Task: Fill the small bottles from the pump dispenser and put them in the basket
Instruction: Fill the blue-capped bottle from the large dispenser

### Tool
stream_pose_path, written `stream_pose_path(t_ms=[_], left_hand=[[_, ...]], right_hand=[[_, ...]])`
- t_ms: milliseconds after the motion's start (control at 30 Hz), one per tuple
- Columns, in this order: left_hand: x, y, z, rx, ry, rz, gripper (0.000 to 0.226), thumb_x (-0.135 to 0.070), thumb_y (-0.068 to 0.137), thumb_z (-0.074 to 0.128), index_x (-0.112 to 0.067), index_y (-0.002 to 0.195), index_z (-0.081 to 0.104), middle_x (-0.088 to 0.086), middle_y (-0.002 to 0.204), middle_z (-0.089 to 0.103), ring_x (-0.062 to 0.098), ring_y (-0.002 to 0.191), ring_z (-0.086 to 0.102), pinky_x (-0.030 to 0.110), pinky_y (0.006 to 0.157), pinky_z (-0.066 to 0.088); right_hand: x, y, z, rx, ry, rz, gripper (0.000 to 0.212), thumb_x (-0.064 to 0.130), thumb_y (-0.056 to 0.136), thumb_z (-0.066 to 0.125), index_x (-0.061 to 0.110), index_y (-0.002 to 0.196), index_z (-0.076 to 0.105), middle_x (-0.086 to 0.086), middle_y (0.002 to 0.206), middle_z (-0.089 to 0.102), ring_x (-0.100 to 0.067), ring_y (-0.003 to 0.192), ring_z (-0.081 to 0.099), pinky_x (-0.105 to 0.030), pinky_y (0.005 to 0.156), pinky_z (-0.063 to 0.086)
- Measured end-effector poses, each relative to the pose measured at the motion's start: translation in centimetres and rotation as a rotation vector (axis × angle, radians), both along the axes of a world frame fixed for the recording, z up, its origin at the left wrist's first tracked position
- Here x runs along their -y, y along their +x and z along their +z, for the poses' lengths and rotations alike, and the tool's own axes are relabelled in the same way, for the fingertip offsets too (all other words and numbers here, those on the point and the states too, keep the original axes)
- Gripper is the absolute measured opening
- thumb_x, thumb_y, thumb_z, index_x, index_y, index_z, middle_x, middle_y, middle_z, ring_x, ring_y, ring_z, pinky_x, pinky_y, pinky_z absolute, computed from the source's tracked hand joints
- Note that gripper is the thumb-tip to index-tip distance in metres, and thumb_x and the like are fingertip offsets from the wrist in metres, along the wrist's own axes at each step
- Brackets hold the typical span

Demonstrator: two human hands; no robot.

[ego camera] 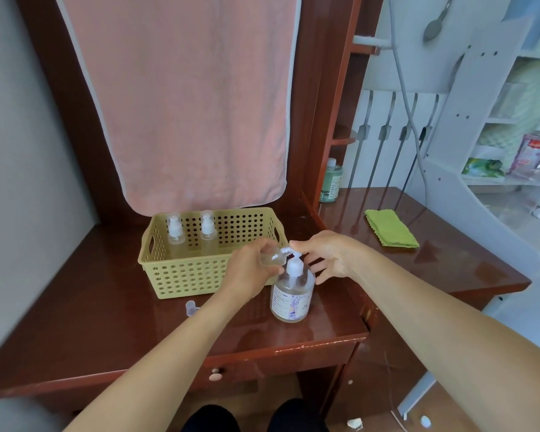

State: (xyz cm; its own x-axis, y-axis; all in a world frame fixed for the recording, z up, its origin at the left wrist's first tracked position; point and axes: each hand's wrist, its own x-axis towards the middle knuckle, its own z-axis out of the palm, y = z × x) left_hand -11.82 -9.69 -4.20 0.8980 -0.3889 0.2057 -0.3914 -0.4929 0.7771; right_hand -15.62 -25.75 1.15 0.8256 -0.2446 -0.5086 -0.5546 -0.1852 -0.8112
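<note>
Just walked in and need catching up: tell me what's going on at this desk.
A person is filling a small bottle from the pump. The left hand holds the bottle tilted, its mouth at the pump's spout, while the right hand has its fingertips on the pump's head. Two capped bottles already stand in the basket behind. A loose cap lies on the desk in front of the basket.

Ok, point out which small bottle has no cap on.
The small bottle held tilted in the left hand, its open neck at the spout of the pump dispenser. The two bottles standing in the basket both have their caps on.
</note>
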Motion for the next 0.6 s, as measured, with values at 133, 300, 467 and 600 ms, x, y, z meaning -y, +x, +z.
stream_pose_path(t_ms=[133, 300, 467, 600], left_hand=[[0.2, 0.0, -0.5, -0.003, 0.012, 0.004, 0.039, -0.019, 0.074, 0.079, -0.023, 0.109, 0.063, -0.005, 0.112, 0.064, 0.015, 0.105, 0.058, 0.029, 0.087, 0.046], [0.0, -0.1, -0.9, -0.016, 0.03, 0.0, 0.038, -0.018, 0.073, 0.08, -0.023, 0.107, 0.063, -0.004, 0.113, 0.065, 0.016, 0.105, 0.058, 0.031, 0.087, 0.047], [0.0, -0.1, 0.4, 0.027, 0.022, -0.007, 0.036, -0.019, 0.076, 0.078, -0.022, 0.108, 0.063, -0.005, 0.113, 0.065, 0.015, 0.103, 0.06, 0.03, 0.085, 0.049], [0.2, 0.0, -0.4, 0.011, 0.034, 0.005, 0.041, -0.019, 0.075, 0.078, -0.021, 0.112, 0.062, -0.005, 0.114, 0.065, 0.015, 0.106, 0.059, 0.029, 0.087, 0.046]], right_hand=[[-0.1, 0.2, -0.7, 0.026, -0.026, -0.02, 0.051, 0.031, 0.086, 0.069, 0.003, 0.125, 0.053, -0.023, 0.133, 0.051, -0.04, 0.12, 0.051, -0.061, 0.098, 0.041], [-0.6, -0.2, -1.6, 0.043, -0.05, -0.031, 0.054, 0.03, 0.086, 0.068, 0.003, 0.129, 0.05, -0.019, 0.131, 0.053, -0.038, 0.12, 0.051, -0.061, 0.099, 0.039], [0.2, 0.1, 0.1, 0.004, -0.018, 0.011, 0.054, 0.034, 0.083, 0.071, 0.003, 0.124, 0.054, -0.026, 0.134, 0.048, -0.044, 0.12, 0.049, -0.063, 0.099, 0.038], [-0.2, 0.3, -0.9, 0.038, -0.044, -0.02, 0.049, 0.03, 0.087, 0.068, 0.001, 0.125, 0.052, -0.023, 0.13, 0.052, -0.042, 0.118, 0.051, -0.062, 0.099, 0.039]])
